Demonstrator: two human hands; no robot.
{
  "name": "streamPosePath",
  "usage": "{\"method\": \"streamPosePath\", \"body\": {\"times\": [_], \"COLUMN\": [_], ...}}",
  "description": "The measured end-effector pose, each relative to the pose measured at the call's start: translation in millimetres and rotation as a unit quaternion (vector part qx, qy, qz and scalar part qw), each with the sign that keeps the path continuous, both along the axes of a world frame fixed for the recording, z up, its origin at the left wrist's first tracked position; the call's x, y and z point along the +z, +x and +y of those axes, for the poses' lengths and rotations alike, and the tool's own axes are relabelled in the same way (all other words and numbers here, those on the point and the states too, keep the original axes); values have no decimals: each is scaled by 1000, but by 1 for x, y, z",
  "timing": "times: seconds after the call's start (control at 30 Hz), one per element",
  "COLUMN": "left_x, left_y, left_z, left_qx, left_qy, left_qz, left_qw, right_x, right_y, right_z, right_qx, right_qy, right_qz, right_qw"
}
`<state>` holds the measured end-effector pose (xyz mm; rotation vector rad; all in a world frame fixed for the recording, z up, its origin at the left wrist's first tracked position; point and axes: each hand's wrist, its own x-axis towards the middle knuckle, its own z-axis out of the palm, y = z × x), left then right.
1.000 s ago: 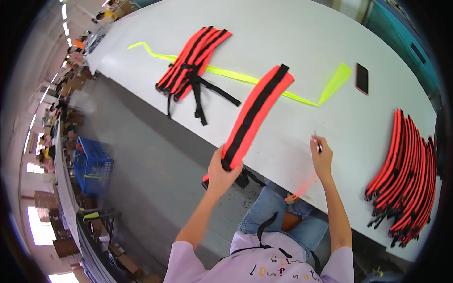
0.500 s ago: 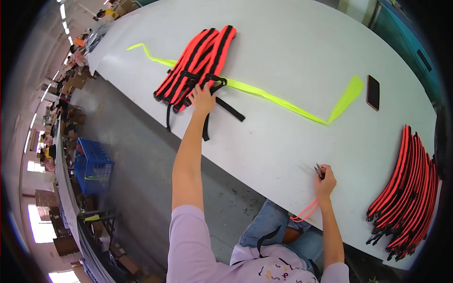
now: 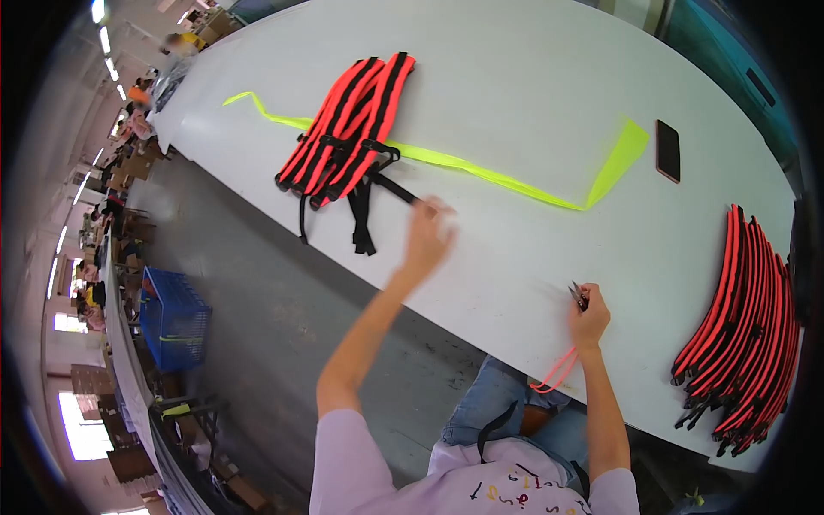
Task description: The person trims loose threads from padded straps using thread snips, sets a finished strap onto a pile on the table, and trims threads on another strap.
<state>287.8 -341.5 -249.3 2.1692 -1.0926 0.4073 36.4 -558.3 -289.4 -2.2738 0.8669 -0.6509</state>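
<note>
White and smooth, the table fills most of the frame, its near edge slanting from upper left to lower right. At the right side of the frame sits the big stack of red-and-black bands, just beyond reach of either hand's fingers. Left of upper centre lies the small pile of similar bands, its long axis running from upper right down to lower left. One yellow ribbon passes under that pile and stretches toward the upper right.

Near the middle of the frame, the left hand is clearly the nearer one to the small pile: the bands lie up and to the left of its fingers, and a black strap slants from them down toward the fingertips. Those blurred fingers look loosely spread, with nothing seen in their grasp; whether they touch the strap's end cannot be told. Right of centre, the right hand curls closed around small scissors, blades pointing to the upper left.
</note>
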Motion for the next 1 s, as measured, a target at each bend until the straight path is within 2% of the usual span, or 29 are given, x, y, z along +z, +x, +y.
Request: {"method": "streamPosePath", "body": {"times": [0.13, 0.17, 0.2, 0.23, 0.27, 0.37, 0.47, 0.5, 0.57, 0.7, 0.8, 0.87, 0.9, 1.0], "left_x": [33, 46, 61, 94, 115, 161, 168, 169, 172, 190, 177, 172, 171, 190], "left_y": [-149, -182, -211, -234, -254, -303, -349, -362, -385, -428, -453, -460, -462, -437], "left_z": [-16, -20, -23, -23, -24, -26, -50, -55, -71, -80, -84, -81, -77, -78], "left_qx": [-208, -250, -335, -411, -493, -652, -754, -749, -777, -812, -827, -823, -821, -815], "left_qy": [22, 20, -16, 31, 19, -17, -46, -101, -122, -138, -118, -64, -37, 32], "left_qz": [176, 259, 285, 360, 390, 385, 293, 276, 267, 344, 315, 320, 321, 423], "left_qw": [962, 933, 898, 837, 778, 653, 586, 594, 557, 450, 450, 465, 470, 395], "right_x": [-2, 0, 0, 1, 2, 4, 1, 5, 10, 17, 38, 37, 33, 56], "right_y": [0, -3, -4, -6, -13, -47, -109, -133, -176, -256, -291, -308, -315, -320], "right_z": [-2, -5, -5, -4, -3, -10, -19, -23, -35, -53, -54, -59, -63, -70], "right_qx": [21, 33, 46, 60, 68, 69, 34, 17, -17, -71, -91, -105, -122, -126], "right_qy": [-4, 0, 7, 15, 29, 57, 75, 81, 80, 73, 96, 62, 83, 69], "right_qz": [-15, -19, -24, -30, -20, -16, -26, -18, -23, -27, -28, -17, -21, -46], "right_qw": [1000, 999, 999, 998, 997, 996, 996, 996, 996, 994, 991, 992, 989, 989]}}
